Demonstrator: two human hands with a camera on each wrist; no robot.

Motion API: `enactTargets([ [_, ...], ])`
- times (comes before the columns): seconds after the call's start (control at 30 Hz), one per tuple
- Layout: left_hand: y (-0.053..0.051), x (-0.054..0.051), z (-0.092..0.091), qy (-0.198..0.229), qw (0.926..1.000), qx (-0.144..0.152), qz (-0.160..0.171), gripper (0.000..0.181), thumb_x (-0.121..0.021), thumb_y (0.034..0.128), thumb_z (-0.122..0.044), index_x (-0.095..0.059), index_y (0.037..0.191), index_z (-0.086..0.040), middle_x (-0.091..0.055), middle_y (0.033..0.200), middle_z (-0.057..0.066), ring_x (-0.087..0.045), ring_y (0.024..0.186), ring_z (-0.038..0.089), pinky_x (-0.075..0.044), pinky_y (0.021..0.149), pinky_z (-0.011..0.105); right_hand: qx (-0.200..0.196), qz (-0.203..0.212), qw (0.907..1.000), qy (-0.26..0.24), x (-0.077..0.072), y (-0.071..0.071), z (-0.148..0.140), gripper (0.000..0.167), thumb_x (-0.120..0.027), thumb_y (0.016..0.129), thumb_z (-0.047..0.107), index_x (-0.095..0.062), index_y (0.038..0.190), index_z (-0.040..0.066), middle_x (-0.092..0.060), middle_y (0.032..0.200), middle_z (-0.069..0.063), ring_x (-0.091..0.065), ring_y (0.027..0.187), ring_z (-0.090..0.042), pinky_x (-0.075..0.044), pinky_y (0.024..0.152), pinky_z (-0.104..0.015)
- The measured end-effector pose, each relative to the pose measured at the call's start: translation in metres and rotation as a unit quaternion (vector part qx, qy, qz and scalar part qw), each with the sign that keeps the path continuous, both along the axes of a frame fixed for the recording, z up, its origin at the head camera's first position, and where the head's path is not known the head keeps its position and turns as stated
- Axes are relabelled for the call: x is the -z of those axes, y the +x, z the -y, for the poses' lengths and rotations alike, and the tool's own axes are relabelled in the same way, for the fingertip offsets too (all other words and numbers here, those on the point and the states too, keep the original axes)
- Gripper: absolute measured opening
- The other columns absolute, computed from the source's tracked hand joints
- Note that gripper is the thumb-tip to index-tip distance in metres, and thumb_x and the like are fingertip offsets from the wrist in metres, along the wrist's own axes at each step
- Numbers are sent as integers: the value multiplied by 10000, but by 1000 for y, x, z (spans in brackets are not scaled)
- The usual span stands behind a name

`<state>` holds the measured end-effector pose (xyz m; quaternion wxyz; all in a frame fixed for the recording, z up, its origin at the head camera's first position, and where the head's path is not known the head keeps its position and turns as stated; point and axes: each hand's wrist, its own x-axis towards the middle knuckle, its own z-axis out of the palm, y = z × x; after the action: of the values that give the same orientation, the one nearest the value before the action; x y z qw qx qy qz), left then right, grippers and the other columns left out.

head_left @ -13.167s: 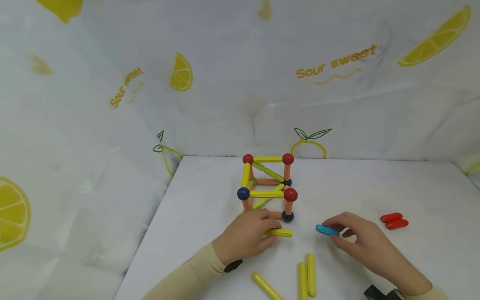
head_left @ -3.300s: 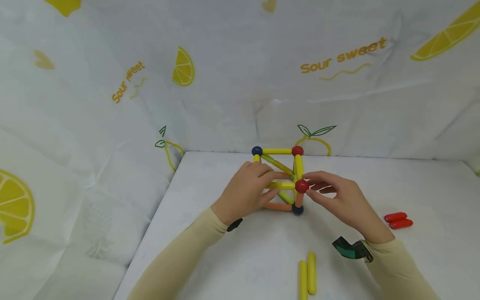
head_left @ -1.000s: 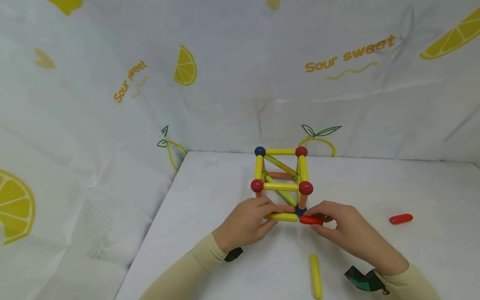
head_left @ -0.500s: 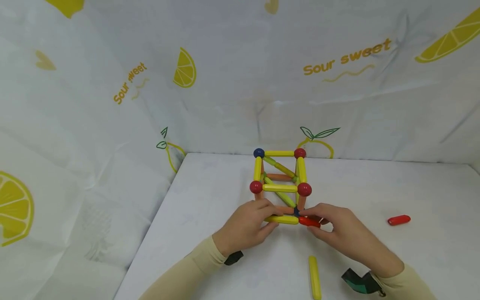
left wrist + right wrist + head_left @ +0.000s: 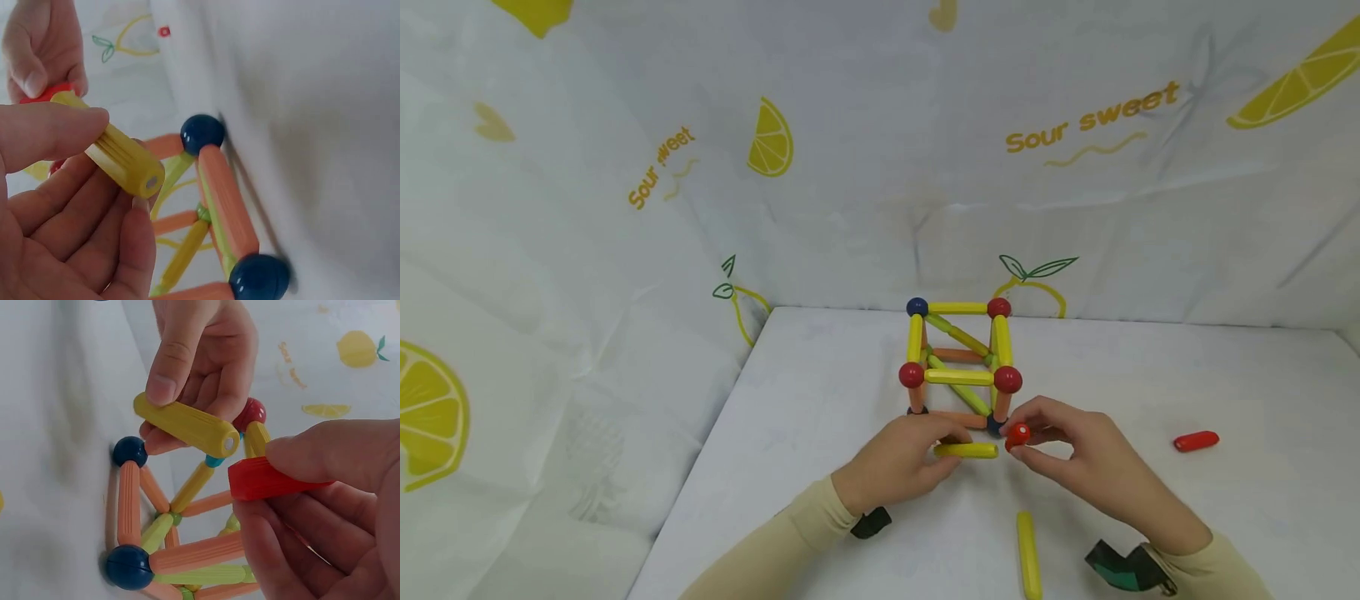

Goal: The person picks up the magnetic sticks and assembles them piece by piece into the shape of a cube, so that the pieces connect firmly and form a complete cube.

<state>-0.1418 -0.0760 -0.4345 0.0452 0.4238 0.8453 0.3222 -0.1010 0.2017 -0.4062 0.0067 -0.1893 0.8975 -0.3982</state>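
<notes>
My left hand point(image 5: 898, 462) pinches a yellow magnetic rod point(image 5: 976, 451) between thumb and fingers; a small metal disc shows in its end in the left wrist view. My right hand point(image 5: 1101, 467) pinches a shorter red magnetic rod point(image 5: 1017, 437), one end facing the head camera. The two rods are held close together but apart in the right wrist view. Just behind the hands stands a box-shaped frame of magnetic rods and balls point(image 5: 958, 377). Yellow rods join red balls point(image 5: 1007, 380) and a dark blue ball point(image 5: 917, 307) along its top; orange rods form the uprights and base, with green diagonals.
On the white table point(image 5: 820, 358), a loose yellow rod point(image 5: 1029, 554) lies in front of the hands. Another red rod point(image 5: 1197, 441) lies to the right. A white sheet with lemon prints point(image 5: 850, 208) hangs behind the table.
Since half a second ago, the red rod has turned end-on and parted from the yellow rod. Earlier, the right hand held a blue rod; more loose yellow rods and two red ones lay out.
</notes>
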Motion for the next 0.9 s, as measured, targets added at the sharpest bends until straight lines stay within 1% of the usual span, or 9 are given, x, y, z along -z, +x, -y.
enactTargets([
  [0.07,0,3,0,122,9993,70,339,267,-748,1024,-129,-711,1287,-159,-685,1483,-23,-692,1092,-14,-544,983,126,-22,32,9996,-283,-1,1,2,294,-865,938,215,-698,1168,288,-773,1109,139,-741,986,-15,-610,876,-194],
  [0.13,0,6,0,198,9983,141,533,214,-742,1028,-128,-707,1235,-167,-635,1552,-1,-701,1122,-5,-545,995,133,-17,65,9987,-500,-1,3,4,294,-864,938,209,-701,1174,274,-778,1123,119,-743,999,-23,-605,872,-178],
  [0.33,0,11,0,270,9975,145,632,198,-727,1043,-157,-702,1238,-181,-611,1571,-41,-687,1123,-56,-546,995,138,1,170,9962,-858,1,6,9,300,-859,942,195,-705,1196,241,-775,1150,82,-745,1018,-49,-615,873,-189],
  [0.5,0,13,1,340,9976,145,591,247,-724,1048,-164,-685,1292,-170,-612,1574,-57,-691,1142,-52,-543,1010,144,63,162,9963,-838,2,8,12,293,-854,948,204,-713,1202,243,-772,1157,82,-742,1025,-52,-624,879,-209],
  [0.57,0,13,1,335,9983,146,461,306,-719,1052,-168,-677,1355,-162,-627,1558,-63,-697,1171,-28,-537,1028,143,124,143,9974,-695,2,9,12,289,-855,946,198,-722,1198,249,-772,1155,90,-734,1020,-49,-623,875,-206],
  [0.63,0,13,1,270,9993,94,224,391,-722,1050,-165,-656,1435,-156,-659,1516,-70,-703,1198,1,-528,1047,140,204,57,9983,-534,2,8,13,294,-863,934,171,-738,1191,241,-776,1144,87,-737,1008,-60,-633,865,-218],
  [0.73,-2,12,-1,-9,9994,-197,-300,458,-742,1036,-170,-648,1484,-180,-724,1399,-89,-714,1146,27,-540,1016,139,456,-181,9984,-294,1,6,13,317,-881,905,118,-757,1177,225,-784,1138,72,-758,1002,-101,-653,846,-259],
  [0.83,-4,11,-6,-471,9919,-671,-975,415,-774,1012,-186,-689,1419,-200,-775,1266,-97,-729,1067,41,-570,952,162,664,-451,9966,-195,1,4,15,343,-894,880,78,-769,1167,217,-792,1137,55,-775,1019,-150,-666,844,-341],
  [0.9,-4,10,-9,-780,9822,-942,-1425,355,-791,1000,-213,-711,1346,-197,-798,1183,-92,-743,1007,49,-589,897,182,726,-673,9951,-53,3,4,18,352,-902,871,70,-770,1155,230,-795,1133,66,-779,1017,-154,-669,841,-356],
])
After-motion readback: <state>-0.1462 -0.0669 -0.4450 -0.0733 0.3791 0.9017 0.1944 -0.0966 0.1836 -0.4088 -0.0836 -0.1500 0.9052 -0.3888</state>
